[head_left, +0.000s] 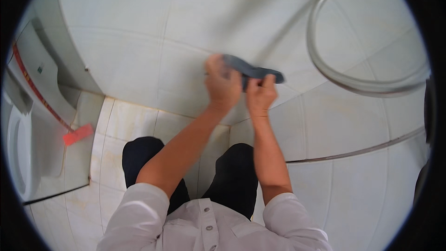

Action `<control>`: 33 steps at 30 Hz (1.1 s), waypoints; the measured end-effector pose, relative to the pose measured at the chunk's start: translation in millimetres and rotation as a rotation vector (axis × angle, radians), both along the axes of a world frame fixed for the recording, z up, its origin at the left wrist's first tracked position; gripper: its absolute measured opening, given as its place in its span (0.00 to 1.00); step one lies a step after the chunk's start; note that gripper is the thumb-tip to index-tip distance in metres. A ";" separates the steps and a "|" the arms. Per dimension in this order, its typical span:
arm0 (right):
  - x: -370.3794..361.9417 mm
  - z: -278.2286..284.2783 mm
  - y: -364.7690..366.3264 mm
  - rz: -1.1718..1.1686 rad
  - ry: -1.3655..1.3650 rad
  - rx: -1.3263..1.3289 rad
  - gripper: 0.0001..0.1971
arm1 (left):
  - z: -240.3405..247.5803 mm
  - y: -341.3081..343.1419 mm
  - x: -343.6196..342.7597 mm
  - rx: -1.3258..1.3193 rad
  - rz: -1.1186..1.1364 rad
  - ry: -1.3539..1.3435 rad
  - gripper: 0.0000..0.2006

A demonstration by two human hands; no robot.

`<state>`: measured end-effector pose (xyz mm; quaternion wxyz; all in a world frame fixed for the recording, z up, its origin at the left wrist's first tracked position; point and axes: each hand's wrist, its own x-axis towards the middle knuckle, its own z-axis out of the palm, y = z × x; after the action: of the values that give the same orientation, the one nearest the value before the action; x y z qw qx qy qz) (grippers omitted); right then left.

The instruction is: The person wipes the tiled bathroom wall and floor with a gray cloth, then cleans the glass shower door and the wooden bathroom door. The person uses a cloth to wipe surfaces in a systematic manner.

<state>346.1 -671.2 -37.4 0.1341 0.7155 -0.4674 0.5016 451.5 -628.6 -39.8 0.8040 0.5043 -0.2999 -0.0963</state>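
A dark grey cloth (254, 71) is held between my two hands in front of the pale tiled wall. On its left end, the fingers of my left hand (223, 86) are closed, though motion smears them a little. My right hand (261, 95) pinches the cloth near its right part, thumb and fingers together. Folded or twisted in the middle, the cloth sticks out past the right hand as a flat end. Whether it touches the wall I cannot tell.
A silvery shower hose (313, 42) loops at the upper right against the tiled wall (186, 9). At left, behind a glass panel (100, 125), stand a white toilet (28, 158) and a broom-like tool with a red head (78, 134). Pale floor tiles (130, 116) lie below.
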 end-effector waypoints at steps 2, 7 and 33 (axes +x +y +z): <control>-31.5 -3.3 -6.8 -0.077 -0.155 0.049 0.12 | -1.6 0.4 -32.6 -0.133 -0.193 0.003 0.22; -81.2 -26.2 -9.2 -0.025 -0.355 0.212 0.16 | -17.9 -11.4 -69.7 -0.238 -0.244 -0.352 0.09; 103.8 -151.1 26.6 0.186 0.212 0.781 0.18 | -160.8 -8.0 81.7 0.493 0.402 0.555 0.14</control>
<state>449.9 -644.6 -188.5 -0.1459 0.7994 -0.5395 0.2203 533.2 -636.6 -200.5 0.7122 0.6851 0.0644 -0.1385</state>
